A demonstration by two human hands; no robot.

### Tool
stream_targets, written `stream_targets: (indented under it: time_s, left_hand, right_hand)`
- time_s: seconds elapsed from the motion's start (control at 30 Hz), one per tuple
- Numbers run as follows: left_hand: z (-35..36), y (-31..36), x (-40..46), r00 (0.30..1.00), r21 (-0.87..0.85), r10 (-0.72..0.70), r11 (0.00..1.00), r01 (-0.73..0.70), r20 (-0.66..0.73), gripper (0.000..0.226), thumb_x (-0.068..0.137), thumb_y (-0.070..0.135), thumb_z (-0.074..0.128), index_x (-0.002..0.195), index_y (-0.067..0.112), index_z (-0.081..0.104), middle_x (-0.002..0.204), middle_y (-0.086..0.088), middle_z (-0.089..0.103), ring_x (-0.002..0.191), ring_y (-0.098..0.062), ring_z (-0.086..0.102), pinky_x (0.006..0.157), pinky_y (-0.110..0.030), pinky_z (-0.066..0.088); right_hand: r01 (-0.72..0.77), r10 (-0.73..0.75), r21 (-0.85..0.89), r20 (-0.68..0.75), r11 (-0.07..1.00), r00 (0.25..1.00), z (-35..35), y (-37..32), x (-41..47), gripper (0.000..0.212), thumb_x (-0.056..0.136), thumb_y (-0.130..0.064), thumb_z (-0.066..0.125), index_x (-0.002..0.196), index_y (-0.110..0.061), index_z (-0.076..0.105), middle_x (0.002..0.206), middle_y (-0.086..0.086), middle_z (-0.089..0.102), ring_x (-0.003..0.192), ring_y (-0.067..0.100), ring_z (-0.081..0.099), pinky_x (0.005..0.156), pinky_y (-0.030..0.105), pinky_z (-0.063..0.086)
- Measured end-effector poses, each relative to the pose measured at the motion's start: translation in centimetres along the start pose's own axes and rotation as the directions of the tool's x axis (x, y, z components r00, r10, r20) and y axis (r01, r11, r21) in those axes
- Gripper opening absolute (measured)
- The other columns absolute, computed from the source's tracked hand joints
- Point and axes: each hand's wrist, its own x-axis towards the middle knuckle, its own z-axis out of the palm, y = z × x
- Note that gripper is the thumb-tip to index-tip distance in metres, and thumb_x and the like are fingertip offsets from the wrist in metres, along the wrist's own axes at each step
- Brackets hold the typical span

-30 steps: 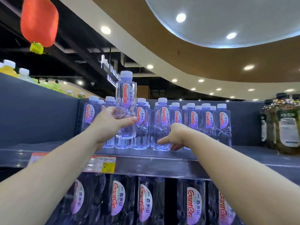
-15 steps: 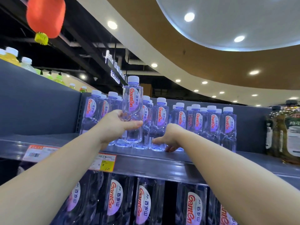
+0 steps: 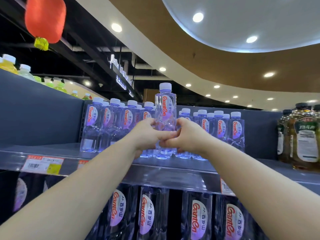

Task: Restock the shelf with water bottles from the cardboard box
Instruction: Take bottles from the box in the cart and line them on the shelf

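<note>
A clear water bottle (image 3: 165,110) with a white cap and a red-lettered label stands taller than its neighbours at the front of the grey shelf (image 3: 155,168). My left hand (image 3: 147,132) grips its lower body from the left. My right hand (image 3: 186,133) grips it from the right, and the two thumbs meet in front of the bottle. Rows of the same water bottles (image 3: 107,122) stand behind on the left, and more of these bottles (image 3: 221,125) on the right. The cardboard box is out of view.
Dark amber bottles (image 3: 304,135) stand at the shelf's right end. Large water bottles (image 3: 149,213) fill the shelf below. Price tags (image 3: 42,164) hang on the shelf edge. Yellow and green drinks (image 3: 24,71) sit on the upper left shelf, under a red lantern (image 3: 45,19).
My left hand has carried the bottle to the right, into the gap in the front row. My right hand has come up from the shelf and taken hold of the bottle too.
</note>
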Motion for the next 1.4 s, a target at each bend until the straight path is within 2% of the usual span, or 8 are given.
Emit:
stream_targets:
  time_s: [0.13, 0.27, 0.43, 0.77, 0.93, 1.0, 1.1, 1.4]
  left_hand:
    - [1.7, 0.0, 0.7, 0.995, 0.040, -0.050, 0.998, 0.046, 0.083, 0.062, 0.064, 0.042, 0.089, 0.115, 0.020, 0.063, 0.108, 0.000, 0.071, 0.095, -0.016, 0.069, 0.082, -0.037, 0.059]
    - [1.0, -0.1, 0.4, 0.997, 0.231, -0.028, 0.973, 0.011, 0.071, 0.082, 0.074, 0.045, 0.081, 0.142, 0.018, 0.043, 0.126, -0.003, 0.060, 0.108, -0.018, 0.061, 0.088, -0.036, 0.054]
    - [-1.4, -0.8, -0.2, 0.996, 0.521, 0.092, 0.850, -0.075, -0.006, 0.060, 0.079, 0.045, 0.077, 0.130, 0.020, 0.056, 0.111, 0.003, 0.065, 0.098, -0.015, 0.064, 0.085, -0.030, 0.050]
    - [-1.9, -2.7, 0.4, 0.990, 0.528, 0.130, 0.845, -0.083, -0.051, 0.046, 0.080, 0.038, 0.078, 0.119, 0.020, 0.061, 0.100, 0.009, 0.065, 0.092, -0.013, 0.065, 0.078, -0.029, 0.053]
    - [-1.9, -2.8, 0.5, 0.993, 0.570, 0.115, 0.816, -0.094, -0.001, 0.050, 0.081, 0.042, 0.076, 0.123, 0.022, 0.059, 0.101, 0.011, 0.063, 0.097, -0.014, 0.063, 0.090, -0.035, 0.053]
    - [-1.8, -2.7, 0.5, 0.994, 0.585, 0.110, 0.805, -0.098, 0.015, 0.051, 0.081, 0.043, 0.076, 0.125, 0.023, 0.058, 0.102, 0.011, 0.063, 0.098, -0.014, 0.063, 0.092, -0.034, 0.051]
    - [-1.8, -2.8, 0.4, 0.994, 0.588, 0.105, 0.803, -0.102, 0.030, 0.052, 0.081, 0.042, 0.076, 0.126, 0.023, 0.058, 0.101, 0.012, 0.062, 0.099, -0.014, 0.063, 0.094, -0.035, 0.051]
    - [-1.7, -2.8, 0.4, 0.995, 0.613, 0.085, 0.784, -0.097, 0.048, 0.054, 0.081, 0.044, 0.075, 0.127, 0.023, 0.056, 0.100, 0.012, 0.060, 0.098, -0.014, 0.062, 0.095, -0.036, 0.051]
  right_hand:
    - [-0.077, 0.077, 0.019, -0.018, 0.997, 0.997, -1.1, 2.4, -0.3, 0.048, 0.069, -0.029, 0.086, 0.104, -0.018, 0.054, 0.088, 0.004, 0.066, 0.065, 0.015, 0.060, 0.063, 0.034, 0.058]
    - [-0.239, 0.239, -0.097, -0.015, 0.966, 0.971, -1.9, 4.6, 0.0, 0.058, 0.070, -0.032, 0.086, 0.109, -0.010, 0.050, 0.097, 0.008, 0.061, 0.076, 0.020, 0.064, 0.067, 0.033, 0.061]
    - [-0.349, 0.355, -0.181, 0.005, 0.920, 0.935, -3.0, 6.2, 2.0, 0.058, 0.071, -0.033, 0.084, 0.111, 0.000, 0.060, 0.107, 0.017, 0.067, 0.089, 0.027, 0.070, 0.075, 0.036, 0.062]
    - [-0.370, 0.382, -0.356, -0.039, 0.858, 0.923, -1.4, 5.8, 4.3, 0.041, 0.075, -0.037, 0.080, 0.067, -0.011, 0.049, 0.070, 0.005, 0.057, 0.056, 0.015, 0.057, 0.057, 0.024, 0.053]
    - [-0.384, 0.415, -0.417, -0.017, 0.824, 0.910, -1.3, 4.9, 3.8, 0.039, 0.080, -0.033, 0.077, 0.095, -0.003, 0.057, 0.070, 0.005, 0.055, 0.054, 0.015, 0.054, 0.049, 0.025, 0.048]
    - [-0.394, 0.418, -0.388, -0.024, 0.833, 0.908, -1.1, 4.9, 3.6, 0.056, 0.078, -0.036, 0.079, 0.109, 0.000, 0.049, 0.078, 0.012, 0.063, 0.064, 0.022, 0.066, 0.059, 0.033, 0.057]
    - [-0.394, 0.409, -0.339, -0.031, 0.854, 0.912, -0.6, 4.9, 3.5, 0.064, 0.073, -0.041, 0.082, 0.107, -0.003, 0.043, 0.094, 0.022, 0.068, 0.082, 0.032, 0.073, 0.076, 0.047, 0.061]
    - [-0.410, 0.418, -0.287, -0.034, 0.866, 0.908, -0.3, 4.8, 3.0, 0.071, 0.074, -0.041, 0.081, 0.118, -0.005, 0.039, 0.092, 0.017, 0.066, 0.087, 0.031, 0.072, 0.079, 0.047, 0.060]
